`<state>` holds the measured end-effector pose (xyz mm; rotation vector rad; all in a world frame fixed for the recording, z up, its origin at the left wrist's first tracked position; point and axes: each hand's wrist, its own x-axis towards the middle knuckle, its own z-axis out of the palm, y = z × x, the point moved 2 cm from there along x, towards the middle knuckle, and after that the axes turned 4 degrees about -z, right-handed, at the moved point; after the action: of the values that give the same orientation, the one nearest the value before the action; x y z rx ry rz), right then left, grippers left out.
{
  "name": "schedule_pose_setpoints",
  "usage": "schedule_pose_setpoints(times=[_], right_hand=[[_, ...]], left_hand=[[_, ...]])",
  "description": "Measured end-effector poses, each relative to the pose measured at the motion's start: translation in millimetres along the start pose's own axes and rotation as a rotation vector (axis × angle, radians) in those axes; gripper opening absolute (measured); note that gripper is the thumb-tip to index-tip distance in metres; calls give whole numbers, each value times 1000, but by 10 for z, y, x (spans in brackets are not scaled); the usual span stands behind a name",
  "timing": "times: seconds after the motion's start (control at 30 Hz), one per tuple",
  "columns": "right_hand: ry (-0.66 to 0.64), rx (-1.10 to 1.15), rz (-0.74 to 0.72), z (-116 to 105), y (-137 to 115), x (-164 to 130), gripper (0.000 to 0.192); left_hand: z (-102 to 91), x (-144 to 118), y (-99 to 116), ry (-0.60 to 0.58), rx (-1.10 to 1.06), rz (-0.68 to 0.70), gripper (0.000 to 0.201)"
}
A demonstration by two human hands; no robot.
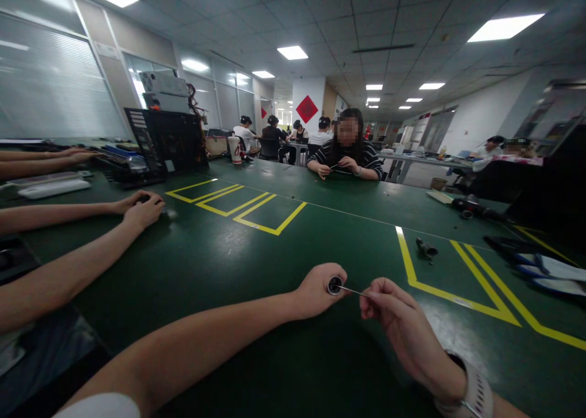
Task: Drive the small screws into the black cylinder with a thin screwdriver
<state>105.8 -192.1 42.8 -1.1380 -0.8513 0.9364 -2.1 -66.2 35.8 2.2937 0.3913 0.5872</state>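
Near the middle of the view, my left hand (318, 291) is closed around a dark cylindrical part (334, 285) with a round, metal-rimmed open end. Most of that part is hidden by the palm and fingers. Between its thumb and fingers, my right hand (397, 314) pinches a thin metal rod (351, 290); the rod's kind cannot be made out. Its far end meets the opening of the cylindrical part, though how deep it sits does not show. Beyond my right hand, a small black fitting (426, 249) lies inside a yellow tape outline (451, 299) on the green tabletop (256, 259).
To the left, a co-worker's hands (143, 210) hold a small dark object. Across the table sits a person in a striped top (345, 158). A black computer case (167, 137) and a paper cup (235, 149) stand at back left. Gloves (549, 271) lie at right.
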Motion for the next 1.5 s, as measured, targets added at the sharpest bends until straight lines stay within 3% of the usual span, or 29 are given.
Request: schedule_pose_setpoints(times=[0.13,0.3,0.37,0.6,0.77,1.07,1.23,1.5], right_hand=[[28,17,20,17,-14,-18,11],[-22,-401,-140,19,-101,-48,13],[-52,-460,-153,16,-115,-56,12],[-12,-19,8,-24,-31,-18,8],[-29,106,88,-33,-14,6,7],[-13,78,-11,-41,7,-12,8],[9,-66,-121,-27,21,-44,8],[-57,-273,-141,-40,10,-74,14]], left_hand=[[11,6,-18,15,-18,0,17],[24,7,-35,2,42,20,14],[34,8,-41,-4,72,42,14],[35,11,-40,-1,32,41,14],[31,17,-44,1,-1,42,17],[46,20,-28,-1,-32,18,18],[41,16,-22,7,-68,33,16],[15,11,-2,-10,-43,3,17]])
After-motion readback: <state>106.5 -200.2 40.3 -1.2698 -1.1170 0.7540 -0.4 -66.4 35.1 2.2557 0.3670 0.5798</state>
